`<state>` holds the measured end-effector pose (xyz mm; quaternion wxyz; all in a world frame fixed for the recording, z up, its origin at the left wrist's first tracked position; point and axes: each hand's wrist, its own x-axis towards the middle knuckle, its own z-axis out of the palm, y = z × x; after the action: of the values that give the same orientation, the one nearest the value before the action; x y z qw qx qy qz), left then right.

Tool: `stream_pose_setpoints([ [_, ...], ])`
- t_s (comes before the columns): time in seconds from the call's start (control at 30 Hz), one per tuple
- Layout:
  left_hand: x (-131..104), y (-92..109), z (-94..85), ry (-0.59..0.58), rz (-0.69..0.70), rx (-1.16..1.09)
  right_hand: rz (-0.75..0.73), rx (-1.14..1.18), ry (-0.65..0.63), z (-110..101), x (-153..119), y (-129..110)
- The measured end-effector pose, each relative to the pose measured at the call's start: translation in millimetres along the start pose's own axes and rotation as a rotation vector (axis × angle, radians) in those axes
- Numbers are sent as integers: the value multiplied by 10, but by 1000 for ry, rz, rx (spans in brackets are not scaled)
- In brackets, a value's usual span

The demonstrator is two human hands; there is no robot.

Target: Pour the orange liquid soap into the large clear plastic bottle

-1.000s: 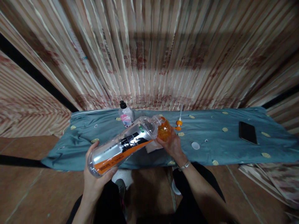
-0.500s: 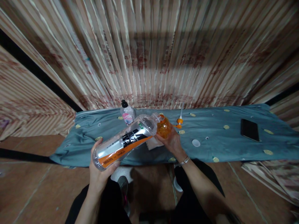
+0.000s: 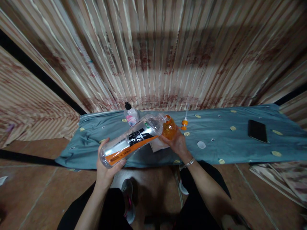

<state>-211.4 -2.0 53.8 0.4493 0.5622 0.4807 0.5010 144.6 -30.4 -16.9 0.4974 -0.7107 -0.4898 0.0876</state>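
My left hand [image 3: 107, 163] is wrapped round the base of a large clear plastic bottle [image 3: 130, 140] with a silver, black and orange label. The bottle is tilted, its neck pointing up and to the right. In my right hand [image 3: 176, 142] is a small orange see-through bottle [image 3: 169, 127], its open mouth against or close by the clear bottle's neck; whether they touch I cannot tell. Behind them on the cloth lies an orange pump top [image 3: 184, 123] with a pale tube. A round white cap [image 3: 201, 145] rests to the right of my right hand.
A bottle with a black top [image 3: 130, 115] stands behind the clear bottle. Below my hands lies a whitish packet or cloth [image 3: 158, 145], partly hidden. A black flat device [image 3: 257, 131] is at the right on the green patterned cloth [image 3: 230, 143]. Striped curtains [image 3: 153, 64] hang behind.
The clear bottle and my left hand have shifted slightly right and up in view. My right hand keeps the orange bottle by the clear bottle's neck.
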Motion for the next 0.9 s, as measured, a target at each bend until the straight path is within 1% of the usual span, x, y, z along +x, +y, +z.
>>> stream_pose_setpoints([
  [0.17, 55, -52, 72, 56, 83, 5, -8, 14, 27, 2, 2, 28],
  [0.27, 78, -96, 99, 47, 91, 3, 4, 31, 53, 15, -3, 45],
  [0.4, 73, -115, 142, 64, 97, -6, -11, 37, 72, 22, -8, 68],
  [0.47, 53, -99, 149, 55, 73, -30, -19, 27, 64, 19, -9, 81],
  [0.57, 18, -50, 128, -1, 3, -43, -27, 9, 57, 12, -14, 95],
  [0.63, 0, -11, 113, -17, -23, -41, -36, 13, 60, 9, -20, 97],
  [0.83, -30, 88, 151, 52, -48, -16, -33, 26, 64, 12, -20, 86],
  [0.9, -37, 93, 150, 52, -45, -19, -44, 22, 55, 11, -17, 85],
])
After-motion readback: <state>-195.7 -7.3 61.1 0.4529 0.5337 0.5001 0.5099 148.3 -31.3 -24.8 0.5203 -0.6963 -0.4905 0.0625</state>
